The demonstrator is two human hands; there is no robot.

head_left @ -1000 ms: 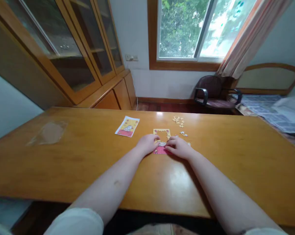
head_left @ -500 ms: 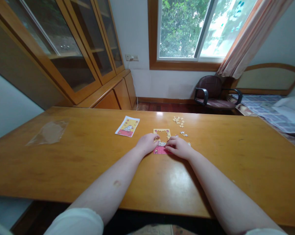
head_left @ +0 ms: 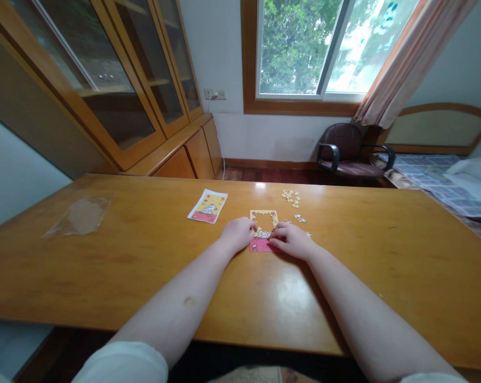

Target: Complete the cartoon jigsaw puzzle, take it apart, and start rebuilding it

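Note:
A partly assembled jigsaw puzzle (head_left: pixel 260 246) lies flat on the table, with a yellow border, a pink lower part, a white figure and a gap in its upper middle. My left hand (head_left: pixel 239 234) is closed, its bent fingers resting on the puzzle's left edge. From the right, my right hand (head_left: pixel 291 240) has its fingers drawn together on the puzzle's lower right side, hiding that part. Whether a single piece is under the fingertips cannot be seen. Several loose puzzle pieces (head_left: pixel 299 218) lie just beyond my right hand.
More pale pieces (head_left: pixel 291 198) are heaped near the far edge of the wooden table (head_left: pixel 152 266). A printed picture card (head_left: pixel 207 206) lies left of the puzzle, and a clear plastic bag (head_left: pixel 81 215) farther left. Beyond stand a chair (head_left: pixel 340 149) and glass-doored cabinet (head_left: pixel 160 143).
My left hand has drawn slightly left and its fingers are more curled, baring a bit more of the puzzle's left side. My right hand has hardly moved.

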